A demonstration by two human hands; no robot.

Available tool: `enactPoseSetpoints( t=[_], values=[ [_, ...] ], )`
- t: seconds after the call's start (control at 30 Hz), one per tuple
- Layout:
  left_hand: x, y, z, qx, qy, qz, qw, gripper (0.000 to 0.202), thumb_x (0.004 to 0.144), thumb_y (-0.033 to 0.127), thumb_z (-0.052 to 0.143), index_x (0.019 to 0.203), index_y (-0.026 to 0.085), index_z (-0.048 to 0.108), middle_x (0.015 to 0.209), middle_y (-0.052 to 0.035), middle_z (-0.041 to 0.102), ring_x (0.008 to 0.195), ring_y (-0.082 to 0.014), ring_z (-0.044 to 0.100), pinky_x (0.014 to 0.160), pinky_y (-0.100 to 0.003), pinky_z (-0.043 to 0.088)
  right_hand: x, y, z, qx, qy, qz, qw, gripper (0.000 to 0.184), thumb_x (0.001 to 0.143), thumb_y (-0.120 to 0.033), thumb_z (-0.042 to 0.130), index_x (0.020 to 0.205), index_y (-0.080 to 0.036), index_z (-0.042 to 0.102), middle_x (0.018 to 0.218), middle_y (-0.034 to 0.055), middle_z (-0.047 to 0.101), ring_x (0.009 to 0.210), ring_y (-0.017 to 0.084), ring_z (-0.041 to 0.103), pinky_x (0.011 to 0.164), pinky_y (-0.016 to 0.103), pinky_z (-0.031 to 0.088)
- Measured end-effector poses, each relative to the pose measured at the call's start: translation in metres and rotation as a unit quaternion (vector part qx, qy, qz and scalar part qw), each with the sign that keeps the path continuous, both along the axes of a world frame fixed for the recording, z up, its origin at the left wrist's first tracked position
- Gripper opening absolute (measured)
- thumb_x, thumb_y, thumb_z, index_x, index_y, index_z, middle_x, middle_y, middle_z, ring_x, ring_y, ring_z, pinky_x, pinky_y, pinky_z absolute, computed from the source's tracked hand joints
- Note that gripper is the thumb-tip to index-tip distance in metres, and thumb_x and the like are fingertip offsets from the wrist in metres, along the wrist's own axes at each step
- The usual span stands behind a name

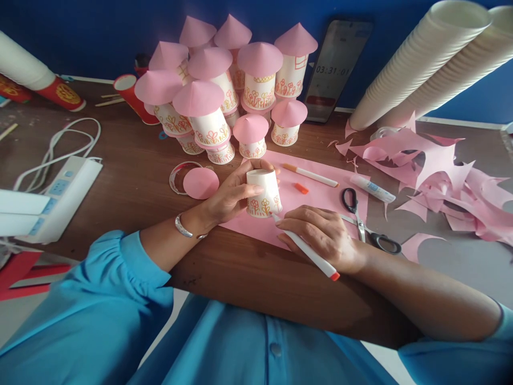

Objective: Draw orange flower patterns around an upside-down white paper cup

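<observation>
My left hand is closed around a white paper cup, turned upside down, with orange and yellow flowers drawn around its rim. A white marker with an orange end is gripped in my right hand, and its tip meets the cup low on the right. Beneath lies a pink paper sheet. On that sheet rest an orange-tipped marker, a loose orange cap and black-handled scissors, which are partly behind my right hand.
Several decorated cups with pink cone roofs stand at the back. A phone leans on the blue wall near tall cup stacks. Pink scraps and a glue tube lie right. Left are a pink disc and power strip.
</observation>
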State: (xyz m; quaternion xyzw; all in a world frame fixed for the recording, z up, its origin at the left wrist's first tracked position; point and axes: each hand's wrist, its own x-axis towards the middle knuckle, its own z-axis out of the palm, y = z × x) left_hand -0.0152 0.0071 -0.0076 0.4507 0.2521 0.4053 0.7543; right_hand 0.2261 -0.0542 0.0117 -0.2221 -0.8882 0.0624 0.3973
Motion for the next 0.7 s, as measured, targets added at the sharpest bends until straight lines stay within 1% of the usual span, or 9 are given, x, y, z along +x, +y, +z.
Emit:
enactPoseSetpoints(
  t=[0.2, 0.3, 0.43, 0.6, 0.7],
  values=[
    [0.0007, 0.0002, 0.0004, -0.003, 0.002, 0.006, 1.000, 0.042, 0.082, 0.029, 0.085, 0.120, 0.024, 0.068, 0.130, -0.0086, 0.069, 0.120, -0.0280, 0.070, 0.090, -0.037, 0.060, -0.0013, -0.0001, 0.0004, -0.010, -0.002, 0.006, 1.000, 0.024, 0.103, -0.012, 0.070, 0.126, -0.017, 0.064, 0.097, 0.0058, 0.078, 0.083, 0.018, 0.078, 0.073, 0.029, 0.067],
    [0.0007, 0.0004, 0.0007, -0.006, 0.004, 0.004, 1.000, 0.041, 0.081, 0.029, 0.085, 0.118, 0.023, 0.068, 0.126, -0.0075, 0.069, 0.111, -0.0246, 0.070, 0.091, -0.037, 0.059, -0.0016, -0.0004, 0.0018, -0.009, -0.002, 0.016, 1.000, 0.024, 0.102, -0.011, 0.070, 0.125, -0.016, 0.063, 0.096, 0.0060, 0.078, 0.082, 0.018, 0.078, 0.073, 0.029, 0.067],
    [0.0002, 0.0010, 0.0000, -0.009, 0.002, 0.002, 1.000, 0.040, 0.080, 0.029, 0.085, 0.116, 0.023, 0.068, 0.122, -0.0065, 0.069, 0.101, -0.0217, 0.070, 0.090, -0.038, 0.060, -0.0002, -0.0002, 0.0020, -0.005, 0.010, 0.008, 1.000, 0.025, 0.102, -0.012, 0.071, 0.125, -0.017, 0.063, 0.095, 0.0053, 0.078, 0.078, 0.018, 0.076, 0.068, 0.030, 0.066],
    [-0.0011, 0.0017, -0.0015, -0.004, 0.006, 0.002, 1.000, 0.039, 0.081, 0.028, 0.085, 0.116, 0.023, 0.068, 0.120, -0.0064, 0.068, 0.101, -0.0211, 0.069, 0.092, -0.039, 0.060, 0.0017, 0.0008, 0.0005, 0.000, -0.002, -0.001, 1.000, 0.023, 0.102, -0.013, 0.074, 0.123, -0.014, 0.065, 0.096, 0.0071, 0.078, 0.081, 0.019, 0.078, 0.068, 0.030, 0.065],
    [-0.0010, 0.0019, -0.0017, 0.000, 0.007, 0.007, 1.000, 0.042, 0.080, 0.031, 0.088, 0.116, 0.023, 0.069, 0.122, -0.0070, 0.068, 0.102, -0.0215, 0.068, 0.090, -0.037, 0.060, 0.0014, 0.0010, 0.0002, -0.006, -0.008, 0.000, 1.000, 0.022, 0.104, -0.016, 0.072, 0.125, -0.016, 0.066, 0.099, 0.0070, 0.078, 0.084, 0.019, 0.078, 0.070, 0.030, 0.067]
  ],
)
